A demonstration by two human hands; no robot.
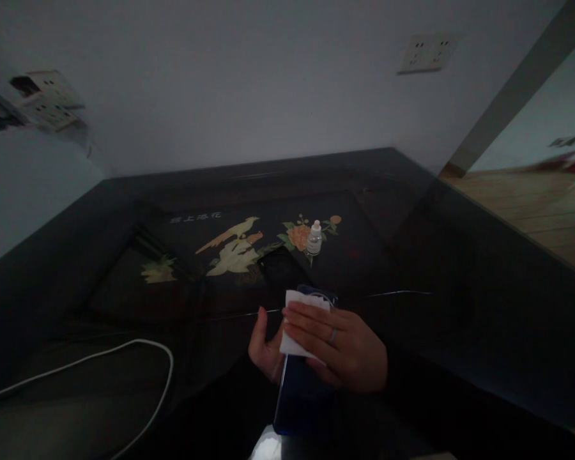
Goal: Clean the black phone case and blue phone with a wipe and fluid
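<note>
My left hand (264, 350) grips a dark blue phone (301, 399) from underneath, thumb up along its left edge. My right hand (341, 348), with a ring on one finger, lies across the phone's upper part. Its fingers press a folded white wipe (298, 319) against the phone's surface. A small clear bottle (314, 238) with a white cap stands upright on the dark table (436, 268), a little beyond the hands. A dark flat object (280, 267) lies between the bottle and the phone; I cannot make out what it is.
The table top carries a painted bird and flowers (242, 246). A white cable (124, 358) loops over the lower left. Wall sockets (426, 52) sit on the wall behind, more sockets (48, 99) at the left. A wooden floor (541, 204) shows at the right.
</note>
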